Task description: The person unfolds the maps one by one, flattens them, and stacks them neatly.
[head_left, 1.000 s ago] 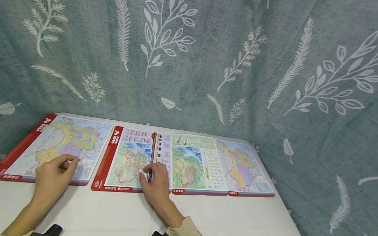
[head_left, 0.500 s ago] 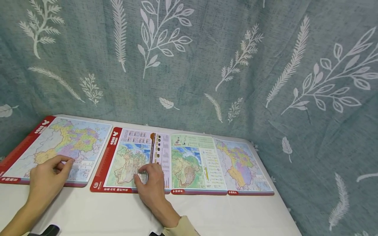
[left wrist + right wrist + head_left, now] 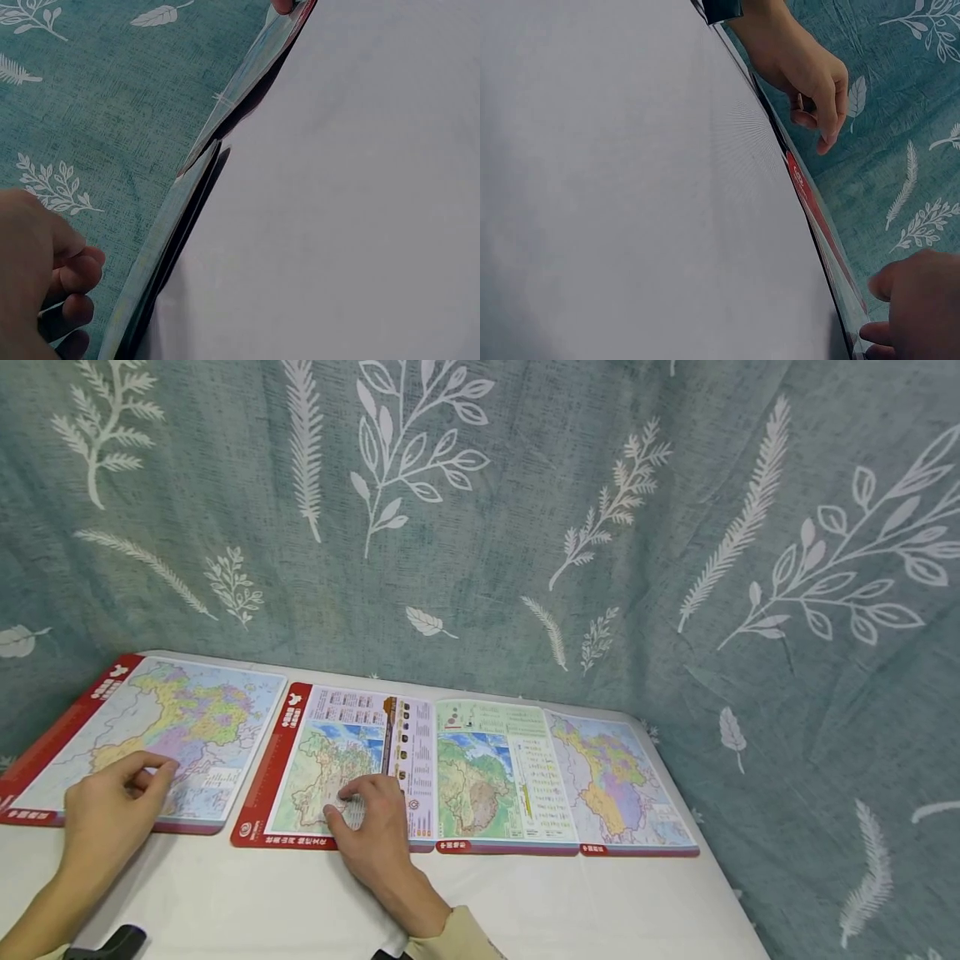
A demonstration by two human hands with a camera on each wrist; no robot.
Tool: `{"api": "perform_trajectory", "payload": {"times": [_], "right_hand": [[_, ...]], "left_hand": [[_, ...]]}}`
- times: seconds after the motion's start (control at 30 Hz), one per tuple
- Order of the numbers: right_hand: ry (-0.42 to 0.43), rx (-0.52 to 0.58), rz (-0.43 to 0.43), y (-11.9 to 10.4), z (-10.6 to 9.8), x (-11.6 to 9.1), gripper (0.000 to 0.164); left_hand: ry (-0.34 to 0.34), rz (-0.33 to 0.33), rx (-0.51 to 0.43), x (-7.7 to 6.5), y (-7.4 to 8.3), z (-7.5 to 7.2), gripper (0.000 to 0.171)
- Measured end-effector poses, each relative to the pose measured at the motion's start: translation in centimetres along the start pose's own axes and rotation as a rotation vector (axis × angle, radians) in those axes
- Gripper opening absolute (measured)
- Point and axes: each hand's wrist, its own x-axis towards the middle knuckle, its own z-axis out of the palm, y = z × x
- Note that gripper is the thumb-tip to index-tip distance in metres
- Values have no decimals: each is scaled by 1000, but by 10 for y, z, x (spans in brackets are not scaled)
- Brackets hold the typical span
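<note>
Above the lower part of the left map sheet (image 3: 60, 768), in the head view, is my left hand (image 3: 116, 806), its fingers loosely bent and nothing seen in them. The left wrist view shows the same hand (image 3: 37, 277) near the sheet's edge. My right hand (image 3: 375, 831) lies over the lower middle of a red-edged map panel (image 3: 360, 706), thumb and index finger apart, holding nothing visible. Whether its fingertips touch the panel is hard to tell. In the right wrist view both the right hand (image 3: 922, 304) and the left hand (image 3: 802, 67) appear.
Right of the red-edged panel lie a green terrain map panel (image 3: 476, 789) and a colored map panel (image 3: 611, 781), side by side. White cloth (image 3: 570, 906) covers the table in front. A green leaf-patterned curtain (image 3: 487, 543) hangs behind and at the right.
My right hand has slid left across the red-edged panel, uncovering more of its printed right strip. The left hand has shifted slightly left over its map. The maps lie as before.
</note>
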Motion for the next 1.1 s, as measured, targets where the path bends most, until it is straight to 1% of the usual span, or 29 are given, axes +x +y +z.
{"api": "perform_trajectory", "payload": {"times": [0.3,0.57,0.9,0.97,1.1], "right_hand": [[-20,-50,-69,-5,1,0,24],[-63,-84,-83,-9,1,-1,33],[-94,-113,-91,-13,3,0,36],[-93,-118,-97,-12,3,0,37],[-91,-126,-112,-12,5,0,38]], "left_hand": [[10,-23,48,-1,-5,-3,17],[48,-2,44,3,-13,-7,16],[72,-24,61,9,-27,-12,19],[65,-45,71,11,-29,-14,21],[25,-145,95,14,-31,-17,26]]}}
